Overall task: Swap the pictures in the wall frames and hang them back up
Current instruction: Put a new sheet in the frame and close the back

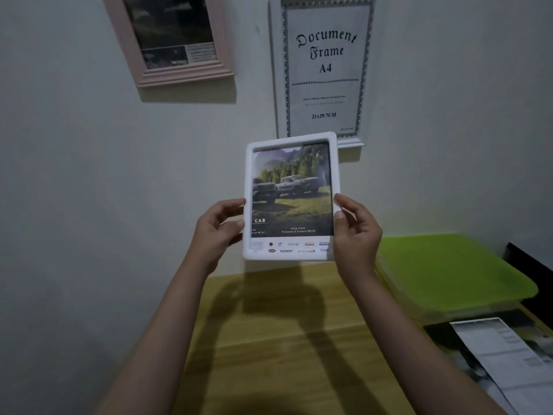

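I hold a small white frame (289, 196) upright in front of the wall, above the wooden table. It shows a picture of two trucks before a forest. My left hand (216, 229) grips its left edge and my right hand (355, 232) grips its right edge, thumbs on the front. On the wall at upper left hangs a pink frame (179, 40) with a dark picture. To its right hangs a white frame (324, 70) with a sheet reading "Document Frame A4".
The wooden table (287, 339) stands against the wall below my hands. A clear box with a green lid (454, 274) sits at the right. Printed papers (508, 360) lie at the table's lower right.
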`<state>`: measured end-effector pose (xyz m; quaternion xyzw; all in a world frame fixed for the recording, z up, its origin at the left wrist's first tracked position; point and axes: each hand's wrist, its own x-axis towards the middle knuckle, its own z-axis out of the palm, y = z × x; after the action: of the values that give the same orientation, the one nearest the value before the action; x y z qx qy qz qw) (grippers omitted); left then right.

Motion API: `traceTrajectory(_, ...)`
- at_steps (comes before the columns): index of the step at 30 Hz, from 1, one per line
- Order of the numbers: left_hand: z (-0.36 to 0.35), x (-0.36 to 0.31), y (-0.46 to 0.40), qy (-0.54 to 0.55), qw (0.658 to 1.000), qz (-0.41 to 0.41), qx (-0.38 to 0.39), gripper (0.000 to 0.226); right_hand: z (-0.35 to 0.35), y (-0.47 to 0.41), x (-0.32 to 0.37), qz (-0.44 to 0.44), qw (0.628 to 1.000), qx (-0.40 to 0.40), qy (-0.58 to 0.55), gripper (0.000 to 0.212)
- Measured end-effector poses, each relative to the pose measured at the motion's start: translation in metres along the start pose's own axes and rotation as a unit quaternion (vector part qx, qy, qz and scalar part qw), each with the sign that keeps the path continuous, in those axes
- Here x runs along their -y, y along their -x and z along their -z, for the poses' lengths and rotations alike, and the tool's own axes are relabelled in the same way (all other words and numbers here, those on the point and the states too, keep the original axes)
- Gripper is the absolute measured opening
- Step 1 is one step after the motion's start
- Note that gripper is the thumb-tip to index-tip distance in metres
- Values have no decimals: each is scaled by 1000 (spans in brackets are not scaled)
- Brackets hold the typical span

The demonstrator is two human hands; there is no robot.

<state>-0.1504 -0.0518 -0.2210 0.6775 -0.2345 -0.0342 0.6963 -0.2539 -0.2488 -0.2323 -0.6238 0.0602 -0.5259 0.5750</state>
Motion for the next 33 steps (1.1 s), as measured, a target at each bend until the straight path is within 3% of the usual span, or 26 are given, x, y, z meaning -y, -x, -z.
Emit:
traceTrajectory(7,-14,-20,-11,26,997,-32,59,37,11,-23,-3,17,998,-18,51,28)
traceTrajectory(15,-94,-67,-55,11,987,-108,120,34,66,-113,3,64,993,-25,91,36)
traceTrajectory(26,-271,-120,-162,-15,974,-209,83,40,164,-308,9,149,979,-10,140,40)
traceTrajectory(33,-345,-167,-230,-65,963,-262,17,40,183,-426,10,186,976,26,109,48)
